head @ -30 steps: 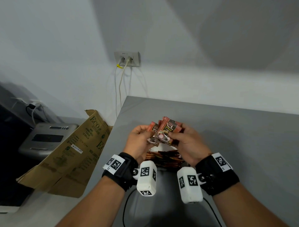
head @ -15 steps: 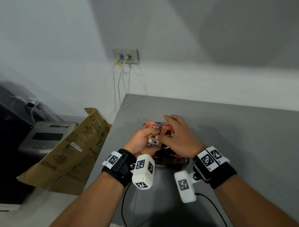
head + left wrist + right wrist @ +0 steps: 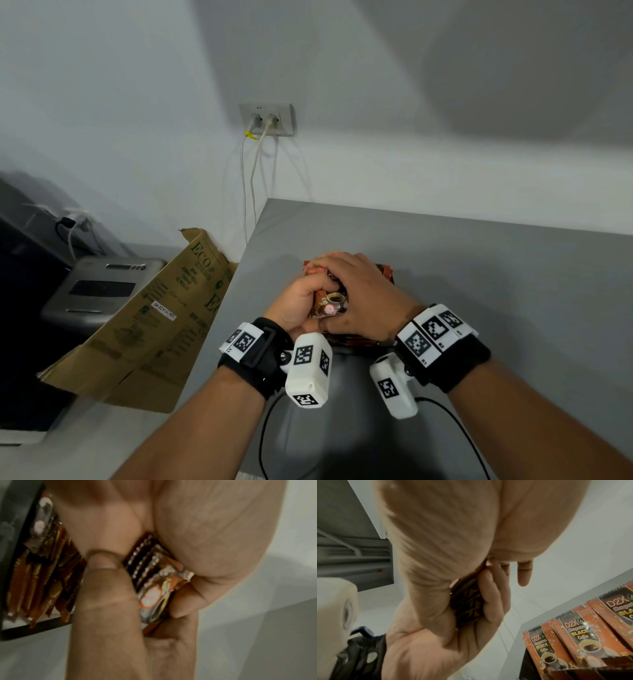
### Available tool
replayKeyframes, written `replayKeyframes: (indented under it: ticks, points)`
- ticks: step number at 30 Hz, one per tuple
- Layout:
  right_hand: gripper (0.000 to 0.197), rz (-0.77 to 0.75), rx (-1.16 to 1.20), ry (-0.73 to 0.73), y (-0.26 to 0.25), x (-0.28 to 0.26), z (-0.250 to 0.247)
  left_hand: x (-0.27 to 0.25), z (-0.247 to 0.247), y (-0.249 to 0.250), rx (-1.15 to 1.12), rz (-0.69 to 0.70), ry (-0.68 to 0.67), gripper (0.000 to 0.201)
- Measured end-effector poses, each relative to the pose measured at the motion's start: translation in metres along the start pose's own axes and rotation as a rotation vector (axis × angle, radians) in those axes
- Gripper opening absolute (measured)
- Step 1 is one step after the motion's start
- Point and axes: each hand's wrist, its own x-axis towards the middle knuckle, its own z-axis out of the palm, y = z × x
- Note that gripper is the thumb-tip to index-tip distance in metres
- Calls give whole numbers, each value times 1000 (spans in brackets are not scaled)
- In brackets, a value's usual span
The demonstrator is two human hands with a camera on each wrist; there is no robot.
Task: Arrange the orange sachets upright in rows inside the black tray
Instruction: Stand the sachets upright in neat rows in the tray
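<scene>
My left hand grips a bundle of orange sachets between thumb and fingers, just above the black tray. My right hand lies over the top of the bundle, its palm against it and a finger hanging straight. In the left wrist view the thumb pinches the bundle, and more sachets stand packed in the tray. In the right wrist view a row of upright sachets leans in the tray. My hands hide most of the tray in the head view.
The tray sits near the left edge of a grey table. A black cable runs across the table by my left forearm. Left of the table are a flattened cardboard box and a grey device. A wall socket has cables hanging.
Both hands have come down with the bundle toward the tray. My right hand has shifted from holding the bundle's side to lying over its top.
</scene>
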Motion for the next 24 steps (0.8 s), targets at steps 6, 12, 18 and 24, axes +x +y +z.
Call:
replayKeyframes:
  ticks: [6,12,18,24]
  points:
    - [41,258,389,193,7,-1,-24,1,-1,3,71,155,23,66]
    - [15,320,350,326,30,5,-57,10,-6,7,39,172,210,45]
    - [17,441,38,284,68,6,-58,10,-28,9,67,167,330,36]
    - [20,487,-122,11,97,12,-20,10,-35,3,117,125,330,32]
